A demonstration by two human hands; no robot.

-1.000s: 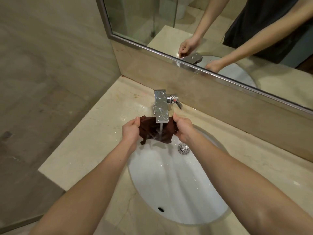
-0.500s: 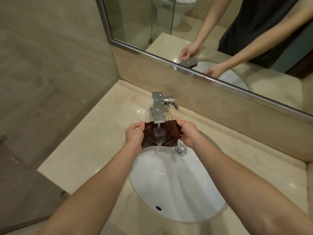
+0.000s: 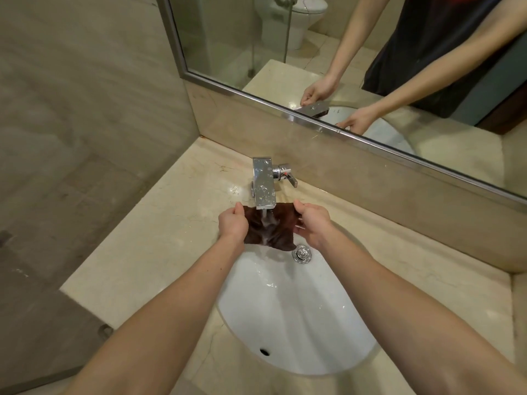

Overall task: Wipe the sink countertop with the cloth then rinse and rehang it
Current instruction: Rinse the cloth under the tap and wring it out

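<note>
Only one view to go through — the head camera, looking down. Centre of frame, just above the middle: cloth (image 3: 269, 228), dark brown, spread flat between both hands under the tap (image 3: 264, 182), above the far edge of the sink (image 3: 299, 315). Thin stream of water landing on its middle, pooling pale there. Left hand (image 3: 233, 223) closed on the left edge, thumb on top, fingers curled under. Right hand (image 3: 312, 223) likewise pinching the right edge, thumb on top. Drain plug (image 3: 302, 253) just below and right of the cloth's lower corner. Counter (image 3: 137, 252) wet and glossy around the tap base. Mirror (image 3: 342, 67) across the upper right, repeating hands and tap.

Handling, as a judgement — soft and limp, sagging in the middle, heavier now with water, likely dripping when lifted. No risk of breakage; some risk of slipping through wet fingers if held by one corner. Best taken by the two top corners or bunched whole for wringing. Rinsing looks under way; hanging place not visible.
</note>
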